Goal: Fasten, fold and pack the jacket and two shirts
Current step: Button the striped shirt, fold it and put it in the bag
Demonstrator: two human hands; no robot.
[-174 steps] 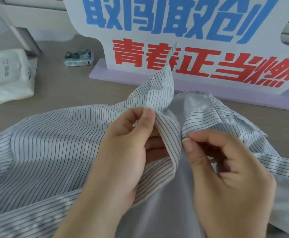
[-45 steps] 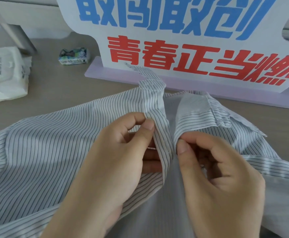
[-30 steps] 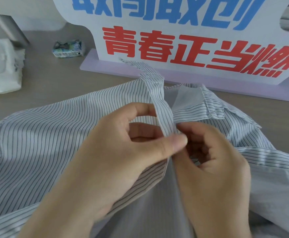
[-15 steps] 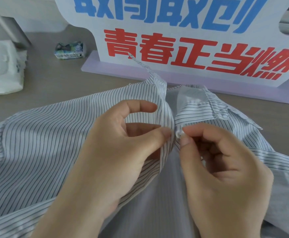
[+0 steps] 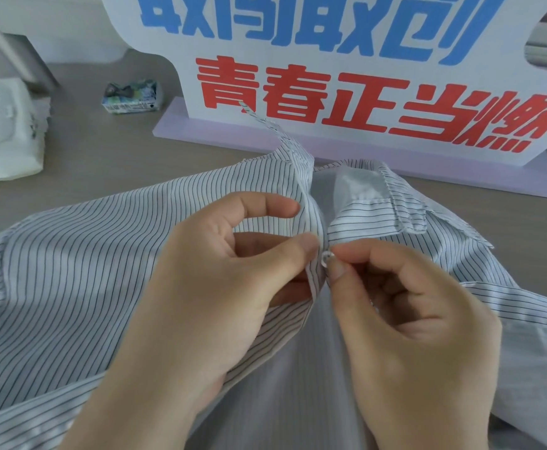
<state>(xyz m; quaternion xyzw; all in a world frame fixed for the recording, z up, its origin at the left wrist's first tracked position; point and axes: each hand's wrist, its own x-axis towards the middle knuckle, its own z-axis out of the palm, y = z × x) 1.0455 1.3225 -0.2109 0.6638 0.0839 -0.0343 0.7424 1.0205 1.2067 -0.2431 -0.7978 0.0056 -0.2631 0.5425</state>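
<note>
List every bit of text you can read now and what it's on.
"青春正当燃", red, on the white standing sign.
"敢闯敢创", blue, above it, tops cut off.
White pack: print too blurred to read.
Small colourful packet: print too small.
Striped shirt: no text visible.

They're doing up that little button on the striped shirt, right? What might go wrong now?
The button is small and pinched only at the fingertips of the right hand, so it may slip free. The left hand bunches the edge of the striped shirt, which might leave creases or a mismatched buttonhole.
</note>
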